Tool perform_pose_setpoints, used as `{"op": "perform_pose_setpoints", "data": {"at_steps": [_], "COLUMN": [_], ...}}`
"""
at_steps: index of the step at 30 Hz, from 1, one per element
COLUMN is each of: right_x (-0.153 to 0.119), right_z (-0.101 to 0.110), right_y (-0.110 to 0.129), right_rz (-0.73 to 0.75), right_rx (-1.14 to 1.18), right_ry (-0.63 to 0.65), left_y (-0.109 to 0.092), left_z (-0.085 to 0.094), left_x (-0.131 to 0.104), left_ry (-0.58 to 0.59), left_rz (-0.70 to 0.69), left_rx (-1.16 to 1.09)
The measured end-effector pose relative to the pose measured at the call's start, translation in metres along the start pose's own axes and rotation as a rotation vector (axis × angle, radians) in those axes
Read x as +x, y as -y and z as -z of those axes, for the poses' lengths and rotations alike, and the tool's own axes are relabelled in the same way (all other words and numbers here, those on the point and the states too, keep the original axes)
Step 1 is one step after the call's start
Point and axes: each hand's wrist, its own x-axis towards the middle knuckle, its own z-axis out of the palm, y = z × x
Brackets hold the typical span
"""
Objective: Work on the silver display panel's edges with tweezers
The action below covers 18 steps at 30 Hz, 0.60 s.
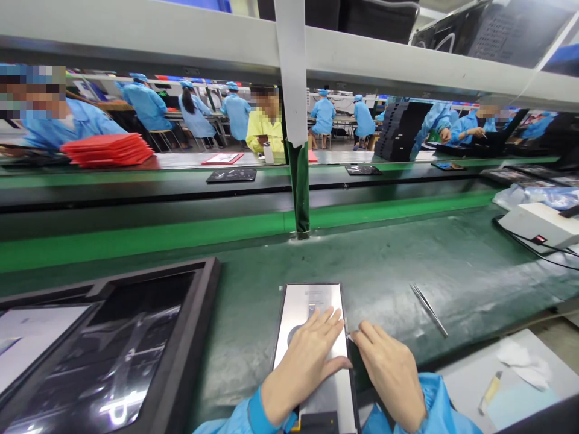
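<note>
In front of me on the green bench lies a flat display panel [332, 295], its silvery back facing up and a thin black rim around it. My left hand [310, 355] rests flat across the panel's middle with fingers stretched out. Against the panel's right edge, my right hand [384, 361] has its thumb and fingers pinched together. Something tiny and pale shows at those fingertips, too small to name. A dark part [319, 423] sits at the panel's near end. Metal tweezers [429, 310] lie on the bench to the right of my right hand.
A black foam tray [208, 289] with glossy screens [131, 337] stands at left. Beyond the green bench [389, 259], a post [298, 187] rises before a conveyor carrying dark panels [231, 175]. A white box with cables [543, 226] is at right. Co-workers sit opposite.
</note>
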Motion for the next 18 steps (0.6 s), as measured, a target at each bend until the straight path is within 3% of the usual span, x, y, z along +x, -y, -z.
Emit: {"op": "perform_pose_setpoints", "data": {"at_steps": [4,8,13,18], "right_x": [0.001,-0.001,-0.015,-0.020], "right_z": [-0.002,0.000,-0.007,-0.024], "right_y": [-0.002,-0.024,-0.068,-0.079], "right_rz": [-0.011,-0.162,-0.547,-0.651], "right_rx": [0.024,0.291,0.366,0.314], "right_ry": [0.019,0.083,-0.076,-0.156], "left_y": [0.000,0.001,0.004,0.009], "left_z": [0.000,0.002,0.004,0.014], "left_x": [0.000,0.000,0.000,-0.001], "left_ry": [-0.017,-0.006,-0.011,0.039], "left_rz": [-0.004,-0.004,-0.006,-0.013], "left_rx": [-0.011,-0.020,-0.059,-0.099]}}
